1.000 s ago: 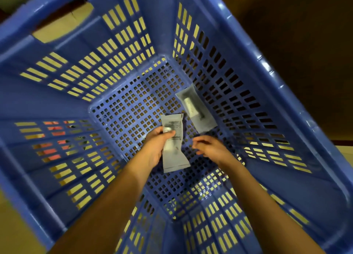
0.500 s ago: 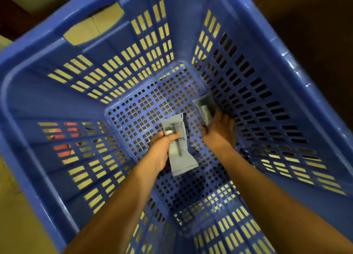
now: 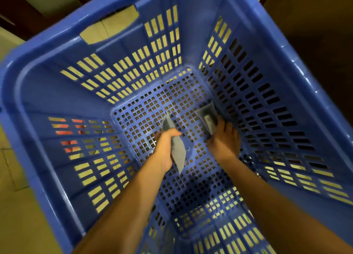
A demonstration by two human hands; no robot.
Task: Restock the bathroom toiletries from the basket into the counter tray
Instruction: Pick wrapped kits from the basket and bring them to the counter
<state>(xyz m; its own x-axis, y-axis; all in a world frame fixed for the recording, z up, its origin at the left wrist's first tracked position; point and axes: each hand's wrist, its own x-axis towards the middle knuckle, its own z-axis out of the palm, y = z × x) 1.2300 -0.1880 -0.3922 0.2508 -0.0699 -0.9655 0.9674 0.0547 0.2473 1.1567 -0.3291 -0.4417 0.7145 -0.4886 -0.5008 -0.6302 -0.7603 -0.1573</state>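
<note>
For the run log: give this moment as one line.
stage: picking from basket | left hand: grips grey packet | right hand: on second packet, grip unclear | tray: not in view

You have one blue basket (image 3: 57,93) in front of you, with one handle cut-out (image 3: 109,27) showing in its far wall. Inside it you can count two grey sachets and no more than two: the first sachet (image 3: 178,150) is gripped in your left hand (image 3: 165,148), and the second sachet (image 3: 207,116) lies under the fingers of your right hand (image 3: 224,141). That makes two hands in the basket, one sachet to each.
</note>
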